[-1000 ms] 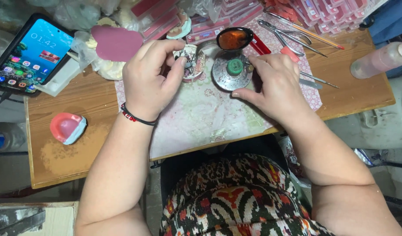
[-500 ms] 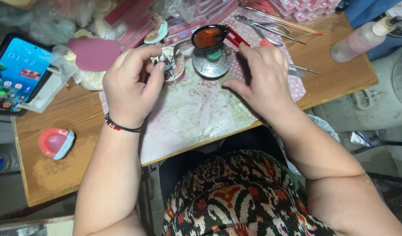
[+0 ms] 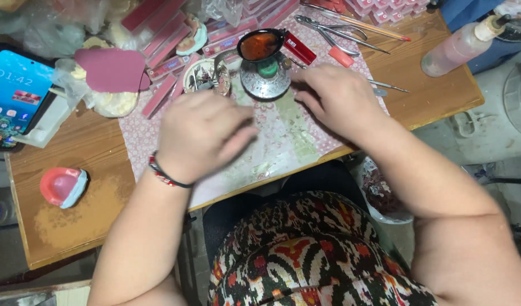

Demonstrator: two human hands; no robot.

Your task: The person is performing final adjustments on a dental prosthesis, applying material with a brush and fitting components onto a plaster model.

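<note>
While both hands blur over the patterned mat (image 3: 283, 141), the left hand (image 3: 201, 136) curls loosely just below the round metal dish (image 3: 265, 82); right hand (image 3: 334, 99) beside it, grip unclear.

Centre of the frame: mat (image 3: 283, 136) on the surface (image 3: 90, 153), with round metal dish (image 3: 265, 79) at its upper edge, small plate (image 3: 206, 76) just left of that. Upper left: phone (image 3: 14, 96); lower left: dental cast (image 3: 63, 187). Upper right: bottle (image 3: 462, 45), metal tools (image 3: 328, 28) left of it.
</note>
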